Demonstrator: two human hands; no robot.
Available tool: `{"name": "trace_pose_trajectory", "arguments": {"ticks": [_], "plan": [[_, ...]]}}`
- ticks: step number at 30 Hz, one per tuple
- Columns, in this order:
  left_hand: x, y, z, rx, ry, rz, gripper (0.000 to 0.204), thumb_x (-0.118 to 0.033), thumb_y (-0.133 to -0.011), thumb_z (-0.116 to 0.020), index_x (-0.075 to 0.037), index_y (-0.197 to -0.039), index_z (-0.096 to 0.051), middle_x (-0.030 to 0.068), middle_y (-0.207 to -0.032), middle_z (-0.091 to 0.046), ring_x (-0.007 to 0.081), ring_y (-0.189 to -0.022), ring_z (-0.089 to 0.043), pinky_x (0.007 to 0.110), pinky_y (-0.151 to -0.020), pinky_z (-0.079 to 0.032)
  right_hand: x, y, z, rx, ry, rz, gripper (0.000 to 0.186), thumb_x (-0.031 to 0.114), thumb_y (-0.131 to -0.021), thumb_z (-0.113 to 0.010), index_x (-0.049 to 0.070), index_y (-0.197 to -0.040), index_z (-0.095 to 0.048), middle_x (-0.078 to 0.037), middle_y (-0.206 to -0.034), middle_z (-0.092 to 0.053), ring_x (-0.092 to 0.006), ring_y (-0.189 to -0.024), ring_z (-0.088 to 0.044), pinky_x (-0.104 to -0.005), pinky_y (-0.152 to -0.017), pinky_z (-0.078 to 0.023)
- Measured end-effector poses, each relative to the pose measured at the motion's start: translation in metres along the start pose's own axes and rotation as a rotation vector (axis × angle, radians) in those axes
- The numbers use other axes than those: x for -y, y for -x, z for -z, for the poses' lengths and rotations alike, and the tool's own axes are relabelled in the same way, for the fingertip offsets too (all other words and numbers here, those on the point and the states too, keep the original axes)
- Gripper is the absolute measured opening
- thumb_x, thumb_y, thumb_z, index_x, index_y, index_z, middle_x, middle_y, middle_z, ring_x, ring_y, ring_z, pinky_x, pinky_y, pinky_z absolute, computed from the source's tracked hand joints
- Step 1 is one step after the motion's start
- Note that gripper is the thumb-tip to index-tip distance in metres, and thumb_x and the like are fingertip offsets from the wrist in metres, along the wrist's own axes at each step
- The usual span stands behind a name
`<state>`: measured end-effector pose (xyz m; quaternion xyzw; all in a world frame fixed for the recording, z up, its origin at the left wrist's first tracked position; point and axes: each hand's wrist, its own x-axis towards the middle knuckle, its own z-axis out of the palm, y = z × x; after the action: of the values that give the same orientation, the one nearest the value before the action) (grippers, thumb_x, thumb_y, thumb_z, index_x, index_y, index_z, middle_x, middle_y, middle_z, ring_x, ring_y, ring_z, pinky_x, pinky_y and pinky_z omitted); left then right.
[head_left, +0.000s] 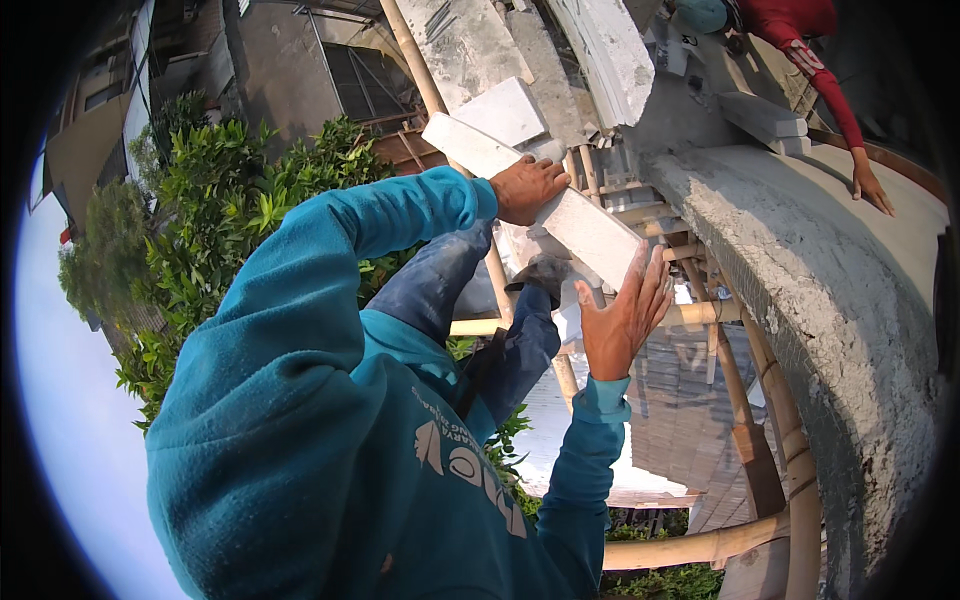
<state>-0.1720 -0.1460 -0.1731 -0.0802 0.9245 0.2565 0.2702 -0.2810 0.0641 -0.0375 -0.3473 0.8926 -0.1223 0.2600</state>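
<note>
A long, pale lightweight concrete block (592, 235) lies slantwise in front of me, its far end up and to the left. My left hand (530, 190) is wrapped over the block's middle, fingers closed across its top. At the near right end, my right hand (622, 318) is raised with fingers stretched out, the palm side against or very close to the block's end; actual contact is hard to make out. Behind the gripped block, a second white block (503, 112) rests on a rough grey surface. My legs, in dark blue trousers (432, 280), show beneath my arms.
Bamboo scaffold poles (695, 545) run below and to the right, with a roof (690, 430) far beneath. A curved rough concrete edge (790, 270) rises on the right. A co-worker's red-sleeved arm (835, 105) reaches down near another block (765, 118). Leafy bushes (215, 200) stand left.
</note>
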Motion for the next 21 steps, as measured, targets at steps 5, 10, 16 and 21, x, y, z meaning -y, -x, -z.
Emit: {"name": "trace_pose_trajectory", "arguments": {"ticks": [5,10,16,21], "plan": [[0.073,0.001,-0.007,-0.125,-0.064,0.100,0.062,-0.014,-0.065,-0.075,-0.001,-0.119,-0.049,0.0173,-0.114,-0.053,0.0340,-0.114,-0.054,0.045,-0.096,-0.044,0.020,-0.064,-0.065,0.114,0.128,0.105,0.092,0.021,-0.077,-0.078,0.015,-0.153,-0.027,-0.013,-0.158,-0.023,-0.0359,-0.143,-0.026,-0.0562,-0.112,-0.022],[0.156,-0.021,-0.021,-0.080,-0.154,0.162,0.065,-0.012,-0.064,-0.075,-0.003,-0.122,-0.047,0.0159,-0.115,-0.052,0.0335,-0.115,-0.053,0.046,-0.101,-0.040,0.025,-0.119,-0.148,0.095,-0.046,0.155,0.084,0.013,-0.081,-0.072,0.014,-0.153,-0.028,-0.014,-0.158,-0.022,-0.0373,-0.145,-0.022,-0.0577,-0.114,-0.019],[0.236,-0.053,-0.055,0.021,-0.261,0.217,0.071,-0.008,-0.061,-0.077,-0.005,-0.124,-0.046,0.0147,-0.119,-0.051,0.0331,-0.120,-0.051,0.049,-0.107,-0.036,0.020,-0.171,-0.246,0.162,-0.232,0.170,0.084,0.007,-0.081,-0.066,0.014,-0.153,-0.023,-0.014,-0.159,-0.017,-0.0385,-0.148,-0.015,-0.0599,-0.116,-0.020],[0.269,-0.065,-0.094,0.037,-0.298,0.210,0.070,-0.005,-0.063,-0.077,-0.005,-0.125,-0.045,0.0149,-0.121,-0.050,0.0336,-0.123,-0.050,0.050,-0.110,-0.035,0.007,-0.181,-0.300,0.111,-0.484,0.149,0.087,-0.004,-0.076,-0.057,0.008,-0.153,-0.021,-0.022,-0.155,-0.024,-0.0414,-0.147,-0.017,-0.0558,-0.118,-0.018]]}}
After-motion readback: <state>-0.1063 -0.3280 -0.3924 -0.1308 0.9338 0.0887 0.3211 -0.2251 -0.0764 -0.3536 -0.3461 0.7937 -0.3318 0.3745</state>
